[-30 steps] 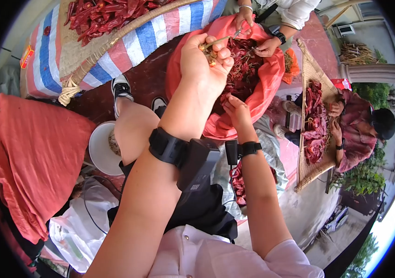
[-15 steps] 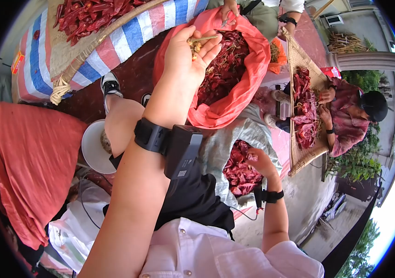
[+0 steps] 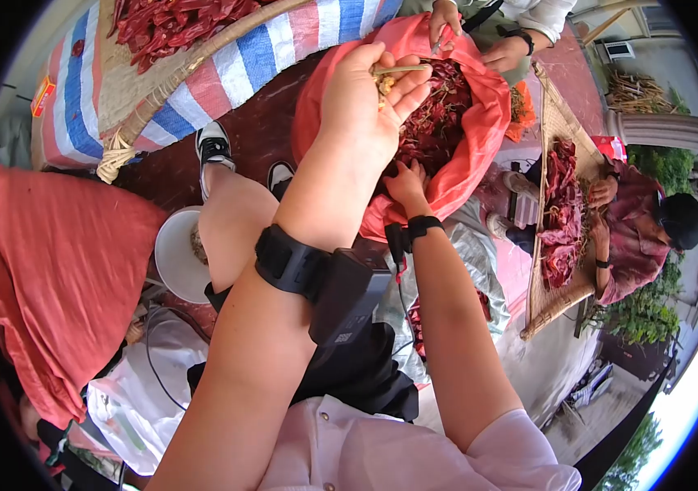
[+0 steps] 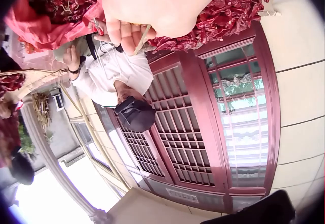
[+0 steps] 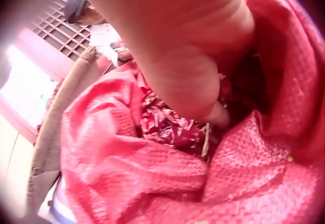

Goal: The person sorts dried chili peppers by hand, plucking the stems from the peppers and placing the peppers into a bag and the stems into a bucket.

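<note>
My left hand [image 3: 372, 98] is held palm up over the side of the red woven sack [image 3: 480, 147], its fingers part curled round a small bunch of pale pepper stems [image 3: 385, 85]. One long greenish stem lies across the fingers; in the left wrist view a stem [image 4: 143, 38] sticks out past them. Inside the sack's mouth, my right hand [image 3: 408, 186] reaches down among dried red peppers [image 3: 439, 110]. In the right wrist view its fingertips [image 5: 219, 116] go down beside the peppers [image 5: 170, 127], and whether they hold one I cannot tell.
Across the sack, another person's hand [image 3: 445, 18] holds small scissors. A grey woven sack [image 3: 480, 266] lies under my right forearm. At right, a person [image 3: 635, 217] works at a woven tray [image 3: 535, 307] of peppers. A white bucket [image 3: 173, 266] stands by my leg.
My right hand went from the red sack to the peppers in the grey sack, then back into the red sack. My left hand kept the stems, its fingers loosening a little.
</note>
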{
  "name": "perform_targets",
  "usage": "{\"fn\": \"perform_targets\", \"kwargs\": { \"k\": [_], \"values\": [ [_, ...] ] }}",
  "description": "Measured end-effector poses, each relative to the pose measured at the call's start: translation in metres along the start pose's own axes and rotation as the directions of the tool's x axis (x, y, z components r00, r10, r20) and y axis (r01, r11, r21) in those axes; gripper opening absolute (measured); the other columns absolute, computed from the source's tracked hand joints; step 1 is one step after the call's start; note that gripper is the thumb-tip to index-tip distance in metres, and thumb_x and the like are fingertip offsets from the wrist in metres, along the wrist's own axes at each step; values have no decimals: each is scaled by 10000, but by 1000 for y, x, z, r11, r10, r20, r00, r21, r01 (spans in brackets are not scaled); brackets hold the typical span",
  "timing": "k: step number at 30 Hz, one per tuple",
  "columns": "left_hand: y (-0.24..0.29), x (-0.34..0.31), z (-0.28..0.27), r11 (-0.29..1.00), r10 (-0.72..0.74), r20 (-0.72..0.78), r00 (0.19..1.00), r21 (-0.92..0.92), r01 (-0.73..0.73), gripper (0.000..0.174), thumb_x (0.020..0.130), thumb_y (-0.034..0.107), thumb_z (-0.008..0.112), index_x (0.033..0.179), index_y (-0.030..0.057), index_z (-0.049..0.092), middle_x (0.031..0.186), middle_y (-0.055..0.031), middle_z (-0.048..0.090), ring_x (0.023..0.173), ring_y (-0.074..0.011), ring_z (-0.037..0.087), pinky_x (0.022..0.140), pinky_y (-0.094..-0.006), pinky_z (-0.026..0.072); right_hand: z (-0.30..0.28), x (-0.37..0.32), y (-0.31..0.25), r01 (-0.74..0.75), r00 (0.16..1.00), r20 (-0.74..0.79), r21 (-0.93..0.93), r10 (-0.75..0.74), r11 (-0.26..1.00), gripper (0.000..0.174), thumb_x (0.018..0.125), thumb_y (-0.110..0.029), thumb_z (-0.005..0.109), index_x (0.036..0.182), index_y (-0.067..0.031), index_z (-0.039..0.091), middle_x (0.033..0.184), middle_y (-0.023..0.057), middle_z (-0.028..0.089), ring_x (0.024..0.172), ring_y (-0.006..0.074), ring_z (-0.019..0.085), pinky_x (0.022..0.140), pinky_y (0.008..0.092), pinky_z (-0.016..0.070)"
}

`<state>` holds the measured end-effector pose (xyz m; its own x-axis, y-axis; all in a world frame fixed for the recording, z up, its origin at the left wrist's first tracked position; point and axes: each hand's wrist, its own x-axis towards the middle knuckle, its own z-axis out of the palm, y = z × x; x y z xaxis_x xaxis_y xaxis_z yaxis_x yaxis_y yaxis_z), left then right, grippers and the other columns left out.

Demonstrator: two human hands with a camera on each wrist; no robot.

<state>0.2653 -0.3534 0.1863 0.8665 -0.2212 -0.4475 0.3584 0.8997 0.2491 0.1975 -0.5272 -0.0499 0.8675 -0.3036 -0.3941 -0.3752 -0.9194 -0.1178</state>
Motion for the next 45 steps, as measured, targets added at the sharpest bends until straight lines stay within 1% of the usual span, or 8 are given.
{"fn": "perform_targets", "kwargs": {
  "k": [6, 8, 14, 21, 26, 30, 35, 45],
  "values": [
    [0, 0, 3, 1000, 18, 2, 1000, -4, -18, 153, 826, 144, 524, 701, 63, 496, 797, -98, 598, 771, -238, 608, 762, -379, 505, 6, 10, 51, 143, 982, 80, 289, -172, 947, 700, 685, -272, 663, 1258, 33, 401, 1362, 197, 304, 1218, 333, 363, 1009, 337, 314],
    [0, -2, 3, 1000, 8, -1, 1000, -4, -8, 150, 826, 144, 526, 703, 63, 498, 796, -95, 600, 771, -234, 609, 762, -376, 505, 3, -4, 62, 234, 942, -317, 388, -110, 892, 694, 676, -186, 680, 1264, 33, 384, 1329, 226, 338, 1189, 358, 386, 989, 352, 341],
    [-2, -2, 3, 1000, 11, -9, 1000, 27, -11, 140, 827, 146, 530, 716, 63, 506, 789, -84, 607, 765, -215, 611, 761, -367, 506, -14, -28, 49, 252, 900, -422, 301, -108, 920, 408, 677, -63, 622, 1067, 8, 523, 1069, 222, 498, 1018, 386, 473, 877, 399, 413],
    [-4, 0, 5, 1000, 0, -39, 999, 26, 1, 140, 825, 144, 526, 714, 62, 502, 780, -92, 602, 756, -226, 609, 746, -368, 509, 18, -4, 6, 161, 977, -137, -48, -166, 986, 501, 716, -179, 580, 1205, -104, 497, 1338, 118, 378, 1274, 294, 261, 1049, 492, 177],
    [-3, 3, 3, 1000, 20, -27, 999, 19, -19, 156, 826, 150, 524, 698, 65, 497, 772, -94, 598, 748, -230, 606, 742, -369, 509, 1, 16, 15, -19, 990, 141, 181, -6, 983, 433, 704, -180, 588, 1128, -99, 560, 1248, 108, 436, 1188, 275, 331, 1000, 451, 230],
    [-2, 2, 2, 1000, 15, -36, 999, 2, -14, 157, 827, 150, 523, 696, 66, 495, 767, -94, 599, 743, -226, 606, 739, -365, 510, -20, 14, 33, -174, 983, 144, 924, 112, 341, 231, 779, -140, 589, 918, 33, 652, 897, 105, 650, 851, 226, 610, 795, 297, 449],
    [-6, 1, 1, 1000, 7, -11, 1000, 22, -6, 151, 826, 151, 533, 702, 73, 498, 761, -83, 601, 751, -220, 613, 733, -359, 510, -70, -29, 42, -379, 923, 329, 866, -199, -327, 174, 821, -94, 548, 977, -22, 580, 964, 88, 612, 942, 237, 578, 881, 381, 440],
    [-8, 2, -9, 998, -33, 7, 999, 62, 32, 219, 842, 194, 547, 662, 95, 469, 788, -82, 596, 812, -237, 618, 775, -379, 499, -92, -69, 32, -219, 972, 134, 810, -191, -544, 124, 836, 22, 487, 930, -41, 538, 987, 91, 596, 1040, 276, 549, 911, 392, 441]
  ]
}}
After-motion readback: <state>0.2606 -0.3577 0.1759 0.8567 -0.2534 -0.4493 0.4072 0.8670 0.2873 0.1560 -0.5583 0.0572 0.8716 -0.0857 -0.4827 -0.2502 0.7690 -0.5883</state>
